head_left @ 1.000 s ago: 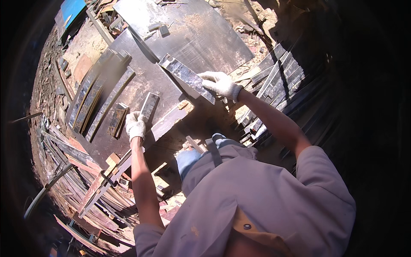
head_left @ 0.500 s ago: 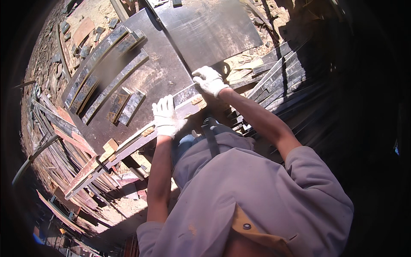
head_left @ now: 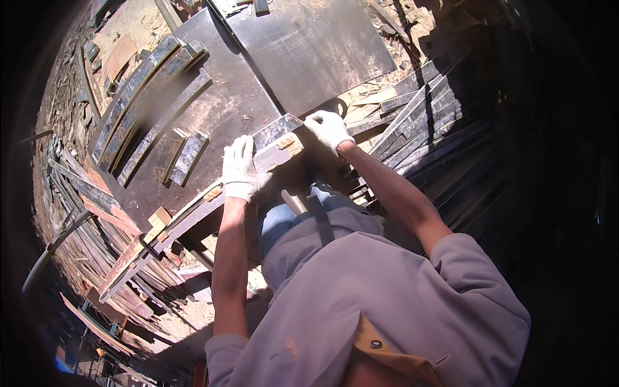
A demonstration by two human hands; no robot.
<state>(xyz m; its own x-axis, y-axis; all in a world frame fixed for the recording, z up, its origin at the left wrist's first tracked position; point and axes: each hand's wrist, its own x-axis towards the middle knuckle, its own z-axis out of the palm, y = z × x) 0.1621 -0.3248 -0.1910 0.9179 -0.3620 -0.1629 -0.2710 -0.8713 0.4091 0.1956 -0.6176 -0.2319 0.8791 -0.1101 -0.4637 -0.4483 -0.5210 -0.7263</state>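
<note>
We are standing at the near edge of a dark worktable (head_left: 235, 100), our landmark. Right of the worktable, a stack of long boards (head_left: 422, 106) is lying in sun and shadow. On the worktable's left part, at least 3 curved strips (head_left: 169, 126) are resting side by side. Along the worktable's near edge, a pale rail (head_left: 203, 209) is running. Against that edge, just behind the rail, the dark-faced piece (head_left: 274, 131) is lying flat. Our left hand (head_left: 238, 169) is spreading its fingers over the piece's left end, pressing rather than clenching. Our right hand (head_left: 329, 129) is curling at its right corner; we cannot tell whether it is gripping. Nearer the worktable's middle, 2 short blocks (head_left: 189, 158) are sitting together.

1.0 s ago we were holding the piece raised and tilted, with our left hand at a block; now both hands are meeting at the piece. By our judgement, we are steadying and lining it up, no longer carrying it.
</note>
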